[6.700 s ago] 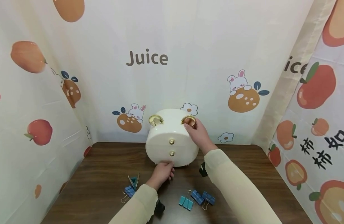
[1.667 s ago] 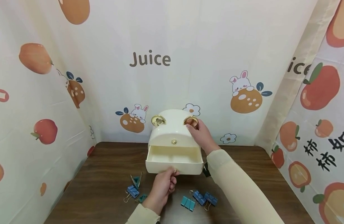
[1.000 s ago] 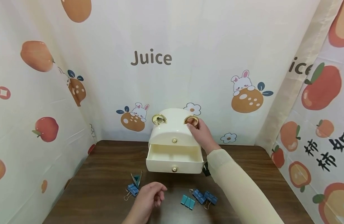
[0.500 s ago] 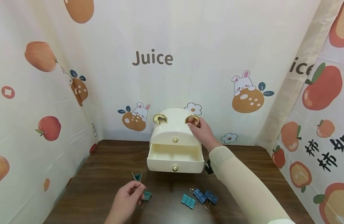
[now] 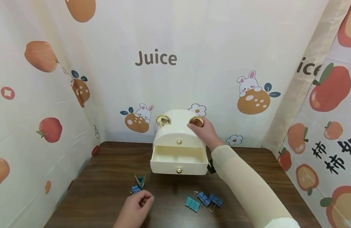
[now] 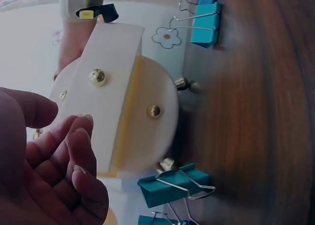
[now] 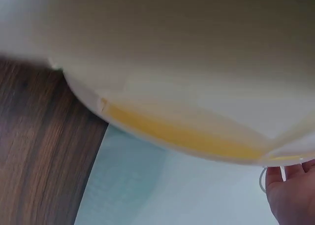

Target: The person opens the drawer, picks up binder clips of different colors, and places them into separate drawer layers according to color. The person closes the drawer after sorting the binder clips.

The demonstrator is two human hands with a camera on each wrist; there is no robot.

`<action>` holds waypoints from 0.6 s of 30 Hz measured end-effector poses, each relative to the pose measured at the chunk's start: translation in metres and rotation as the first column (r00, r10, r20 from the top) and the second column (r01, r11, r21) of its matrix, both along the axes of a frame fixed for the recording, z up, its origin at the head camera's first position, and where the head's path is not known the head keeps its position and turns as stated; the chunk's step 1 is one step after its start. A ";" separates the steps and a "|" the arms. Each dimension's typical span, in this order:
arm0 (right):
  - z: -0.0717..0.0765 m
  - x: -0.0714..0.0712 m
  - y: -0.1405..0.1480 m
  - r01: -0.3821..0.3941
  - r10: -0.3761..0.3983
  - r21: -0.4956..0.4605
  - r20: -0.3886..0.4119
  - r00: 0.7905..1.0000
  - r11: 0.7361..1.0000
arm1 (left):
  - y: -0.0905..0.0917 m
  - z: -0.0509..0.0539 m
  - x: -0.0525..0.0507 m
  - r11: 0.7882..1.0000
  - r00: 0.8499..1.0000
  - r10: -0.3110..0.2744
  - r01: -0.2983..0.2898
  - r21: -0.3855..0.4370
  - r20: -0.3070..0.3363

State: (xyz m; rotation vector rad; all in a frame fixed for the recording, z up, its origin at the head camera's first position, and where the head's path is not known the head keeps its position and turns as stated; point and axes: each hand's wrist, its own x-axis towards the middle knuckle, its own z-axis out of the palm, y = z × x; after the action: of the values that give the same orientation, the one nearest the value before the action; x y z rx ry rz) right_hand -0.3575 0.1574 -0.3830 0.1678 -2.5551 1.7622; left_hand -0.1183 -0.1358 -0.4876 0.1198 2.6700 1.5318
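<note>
While the right hand [image 5: 206, 132] grips the gold-rimmed ear [image 5: 196, 117] at the near-right top of the ivory mini drawer cabinet [image 5: 176, 128], the left hand [image 5: 135, 209] is in front of the cabinet and to its left, fingers loosely bent; the left wrist view shows its thumb apart from the fingertips, with nothing seen held between them.

Teal sliver [image 5: 153, 197]: just past the left fingertips, before the cabinet; probably a binder clip, mostly masked by the hand.

Lower drawer [image 5: 165, 167]: pulled out from the cabinet's front; gold knob [image 5: 179, 171] at its centre, untouched; pale interior facing up.

Blue binder clip [image 5: 135, 189]: front-left of the cabinet, partly behind the left hand; teal binder clip with splayed handles [image 5: 140, 181]: beside it, nearer the cabinet.

Three further binder clips: front-right of the cabinet; one teal [image 5: 192, 204], one mid-blue [image 5: 204, 199], one darker blue [image 5: 216, 200].

Wooden table [image 5: 107, 164]: beneath the cabinet; fruit-print curtain [image 5: 192, 79]: behind it.

Step in hand, as judged: taking up a clip, the cabinet steadied; the next move seems to call for a thumb-and-finger pinch on the nearest teal one, the neighbouring clips undisturbed.
</note>
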 end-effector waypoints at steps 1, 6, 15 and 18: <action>0.000 0.000 0.000 -0.002 0.002 0.008 -0.001 1.000 1.000 | 0.000 0.000 0.000 1.000 1.000 -0.008 0.008 0.013 0.012; 0.001 0.000 -0.001 -0.012 0.011 0.033 0.005 1.000 0.999 | 0.000 0.000 0.002 0.999 1.000 -0.009 0.009 -0.053 -0.009; -0.002 0.001 0.001 -0.007 0.007 0.045 0.004 1.000 0.999 | -0.012 -0.002 -0.001 0.893 0.984 -0.035 -0.049 -0.447 -0.177; -0.003 0.001 0.002 -0.005 0.005 0.053 -0.002 1.000 0.999 | -0.017 -0.005 -0.006 0.844 0.973 -0.076 -0.052 -0.534 -0.216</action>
State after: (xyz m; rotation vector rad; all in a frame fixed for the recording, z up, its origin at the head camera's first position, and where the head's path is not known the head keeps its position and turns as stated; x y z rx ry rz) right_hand -0.3562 0.1593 -0.3858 0.1773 -2.6033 1.6959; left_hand -0.1240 -0.1523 -0.4925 0.2974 3.1555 0.7410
